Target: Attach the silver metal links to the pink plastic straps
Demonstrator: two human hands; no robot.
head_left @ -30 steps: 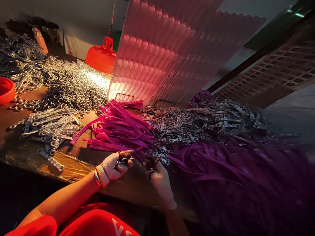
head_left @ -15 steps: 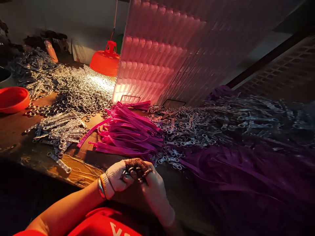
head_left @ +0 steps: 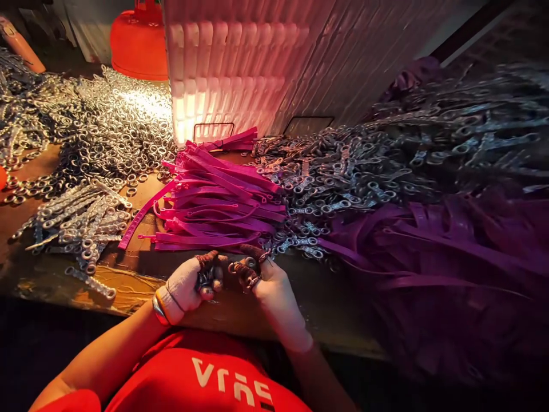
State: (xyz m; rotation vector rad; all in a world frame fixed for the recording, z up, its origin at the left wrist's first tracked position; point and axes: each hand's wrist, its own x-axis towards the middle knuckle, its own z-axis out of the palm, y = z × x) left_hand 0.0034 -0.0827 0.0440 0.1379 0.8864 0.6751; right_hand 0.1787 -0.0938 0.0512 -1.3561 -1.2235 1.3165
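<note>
My left hand [head_left: 187, 285], in a worn glove with bare fingertips, is curled around several small metal rings [head_left: 205, 278] in its palm. Close by on the right, my gloved right hand [head_left: 271, 289] pinches a metal ring [head_left: 232, 268] between dark-wrapped fingers; whether it holds more is hidden. A narrow gap separates the two hands at the table's front edge. Just beyond them lies a pile of magenta straps [head_left: 214, 212], their ends pointing left and right.
A heap of loose metal rings [head_left: 107, 134] lies under a red lamp [head_left: 139, 46]. Silvery ringed strips [head_left: 81, 217] are piled at left, darker ringed metal pieces [head_left: 351, 166] at right. Purple straps [head_left: 429, 274] cover the right side. A ribbed translucent panel [head_left: 240, 68] stands behind.
My hands have come apart from touching each other, showing the rings in my left palm. The view has tilted down and shifted, so the table appears higher in the picture.
</note>
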